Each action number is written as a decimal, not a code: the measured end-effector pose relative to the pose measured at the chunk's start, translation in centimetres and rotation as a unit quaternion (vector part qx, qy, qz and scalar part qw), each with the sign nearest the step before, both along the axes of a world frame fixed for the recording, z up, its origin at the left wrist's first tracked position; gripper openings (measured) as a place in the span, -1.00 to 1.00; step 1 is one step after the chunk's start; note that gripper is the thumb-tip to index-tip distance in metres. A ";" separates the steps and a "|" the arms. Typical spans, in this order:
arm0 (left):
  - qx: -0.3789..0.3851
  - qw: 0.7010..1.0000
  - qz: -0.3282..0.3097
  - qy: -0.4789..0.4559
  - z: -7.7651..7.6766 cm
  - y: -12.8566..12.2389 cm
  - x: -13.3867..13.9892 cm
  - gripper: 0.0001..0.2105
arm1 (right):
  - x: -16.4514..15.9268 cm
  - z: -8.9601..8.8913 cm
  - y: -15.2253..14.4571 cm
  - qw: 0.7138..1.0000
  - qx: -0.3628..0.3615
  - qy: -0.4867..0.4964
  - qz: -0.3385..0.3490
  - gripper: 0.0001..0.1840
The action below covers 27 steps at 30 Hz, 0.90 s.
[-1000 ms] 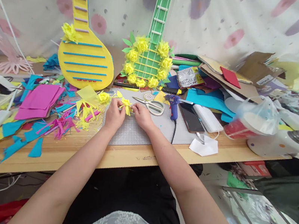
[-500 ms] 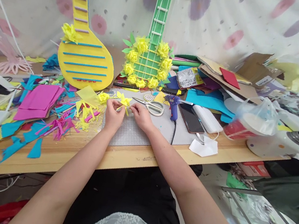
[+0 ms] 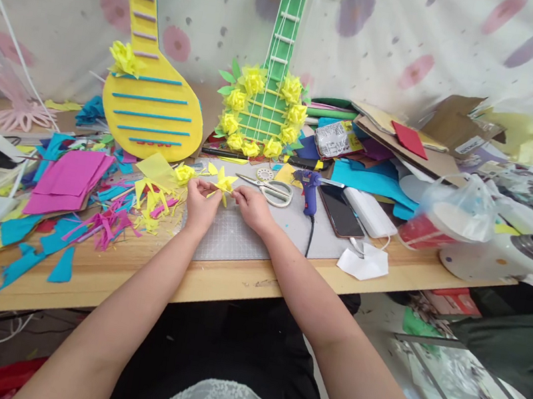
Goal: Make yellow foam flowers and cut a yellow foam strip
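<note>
The fingertips of the left hand [image 3: 201, 205] pinch a yellow flower [image 3: 225, 181] by its left side; those of the right hand [image 3: 253, 208] are closed on its right edge. The flower is between the two hands, above the far part of a grey mat [image 3: 234, 241], its petals spread. Just left of the left hand lies another bloom [image 3: 183, 174], beside a pale yellow sheet [image 3: 158, 169] and yellow scraps [image 3: 150, 205]. Beyond the right hand are scissors [image 3: 278, 193], and right of them a glue gun [image 3: 308, 196], a phone [image 3: 340, 210] and a white box [image 3: 369, 212]. Farther left, magenta sheets [image 3: 70, 180] lie among blue pieces. At the back, a yellow guitar [image 3: 152, 115] and a green guitar [image 3: 277, 70] lean upright, the green one ringed with yellow flowers. Toward the right end of the table [image 3: 232, 285] stands a red-and-white cup [image 3: 427, 226], with a white bottle [image 3: 477, 258] lying next to it.
</note>
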State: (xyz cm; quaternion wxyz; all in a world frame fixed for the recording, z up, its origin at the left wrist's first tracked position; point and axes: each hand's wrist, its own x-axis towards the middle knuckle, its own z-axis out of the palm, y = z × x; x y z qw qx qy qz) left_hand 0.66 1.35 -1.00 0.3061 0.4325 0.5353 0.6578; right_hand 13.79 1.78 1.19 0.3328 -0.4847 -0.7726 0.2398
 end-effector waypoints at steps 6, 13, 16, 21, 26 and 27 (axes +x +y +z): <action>0.010 0.999 0.002 0.042 -0.2 0.1 0.0 -0.64 | -0.1 0.0 0.0 1.000 -0.013 -0.008 -0.010 -0.77; 0.014 0.992 0.024 0.123 0.0 -0.3 -0.5 -0.65 | -0.2 -0.3 0.0 0.999 -0.044 0.013 0.009 -0.80; 0.016 0.990 0.032 0.134 0.0 -0.3 -0.7 -0.66 | -0.3 -0.2 -0.2 0.997 -0.062 0.028 0.028 -0.84; 0.022 0.989 0.020 0.145 -0.2 -0.4 -0.7 -0.67 | -0.4 0.2 -0.7 0.997 -0.068 0.013 0.031 -0.79; 0.016 0.983 0.012 0.180 0.1 -0.6 -0.6 -0.70 | -0.6 0.2 -0.7 0.997 -0.076 0.004 0.013 -0.80; 0.017 0.982 0.010 0.187 0.2 -0.7 -0.6 -0.71 | -0.6 0.1 -0.6 0.997 -0.075 0.005 0.008 -0.81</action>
